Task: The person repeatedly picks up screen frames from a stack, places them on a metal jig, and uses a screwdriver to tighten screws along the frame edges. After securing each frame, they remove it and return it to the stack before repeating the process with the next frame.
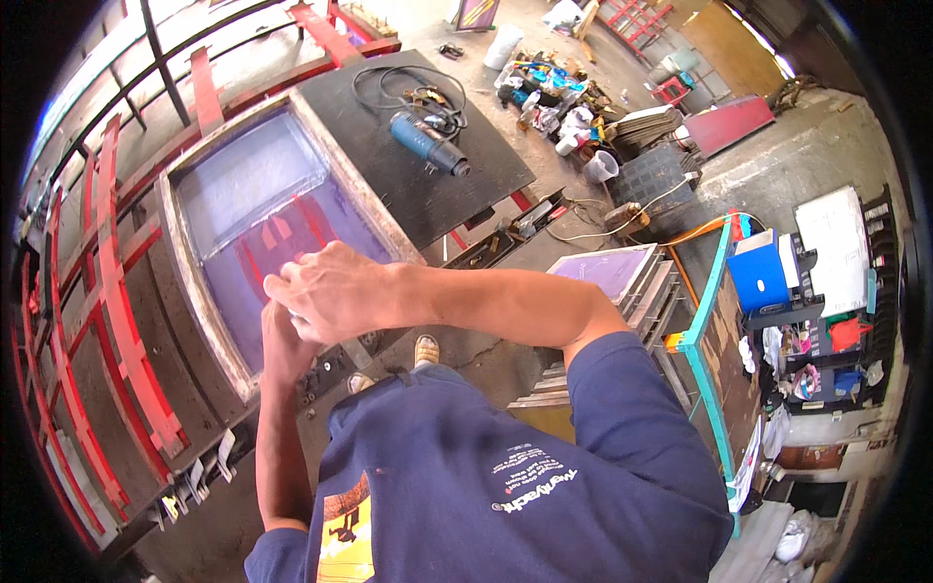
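Both my hands are together over the lower part of a screen-printing frame [183, 248]. It has a worn pale wooden border and purple mesh with a lighter rectangle and a red patch [284, 233] showing a pale shape. My right hand [335, 290] crosses from the right, fingers bent and closed, lying on top of my left. My left hand [289, 342] comes up from below, its fingers curled and mostly hidden behind the right. Whatever they grip, if anything, is hidden.
A black board [408, 175] beside the frame bears a blue heat gun [428, 144] with a coiled cord. Red metal racks [112, 282] run along the left. At right are stacked screens [622, 272], a turquoise-edged table [714, 389] and a blue binder [758, 275]. Clutter [554, 97] lies farther off.
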`<state>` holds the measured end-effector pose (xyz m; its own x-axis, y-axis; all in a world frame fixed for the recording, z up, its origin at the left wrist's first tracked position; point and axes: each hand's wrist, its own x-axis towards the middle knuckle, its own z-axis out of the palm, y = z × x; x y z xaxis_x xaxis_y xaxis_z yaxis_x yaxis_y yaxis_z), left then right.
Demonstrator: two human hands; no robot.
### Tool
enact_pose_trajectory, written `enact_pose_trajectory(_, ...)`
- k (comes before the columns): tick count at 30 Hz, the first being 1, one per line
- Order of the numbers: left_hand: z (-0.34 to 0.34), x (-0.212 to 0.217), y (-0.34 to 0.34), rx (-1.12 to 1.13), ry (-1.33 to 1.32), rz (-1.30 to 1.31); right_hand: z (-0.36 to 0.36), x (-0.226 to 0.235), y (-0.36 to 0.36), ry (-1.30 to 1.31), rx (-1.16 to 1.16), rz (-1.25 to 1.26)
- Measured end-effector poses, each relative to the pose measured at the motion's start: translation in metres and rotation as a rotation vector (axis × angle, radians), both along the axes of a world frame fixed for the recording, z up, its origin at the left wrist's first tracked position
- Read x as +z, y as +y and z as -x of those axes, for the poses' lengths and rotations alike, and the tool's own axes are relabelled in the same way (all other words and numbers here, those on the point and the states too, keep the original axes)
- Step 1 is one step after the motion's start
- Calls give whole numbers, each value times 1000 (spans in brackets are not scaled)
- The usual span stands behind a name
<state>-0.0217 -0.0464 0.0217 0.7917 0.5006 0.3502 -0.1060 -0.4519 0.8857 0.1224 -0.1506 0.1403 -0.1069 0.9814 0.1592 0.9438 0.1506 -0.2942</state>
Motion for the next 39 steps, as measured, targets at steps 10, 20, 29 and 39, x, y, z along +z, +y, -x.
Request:
enact_pose_trajectory(10,5,10,-5,-46,64,-84,9,9,-8,36,1,128)
enact_pose_trajectory(20,1,33,-11,-54,126,-190,0,18,-11,9,-52,241)
enact_pose_trajectory(29,5,45,4,-203,75,-103,0,16,-13,28,-92,155)
enact_pose_trajectory(39,-1,29,8,-142,184,-186,0,2,-10,120,-63,80)
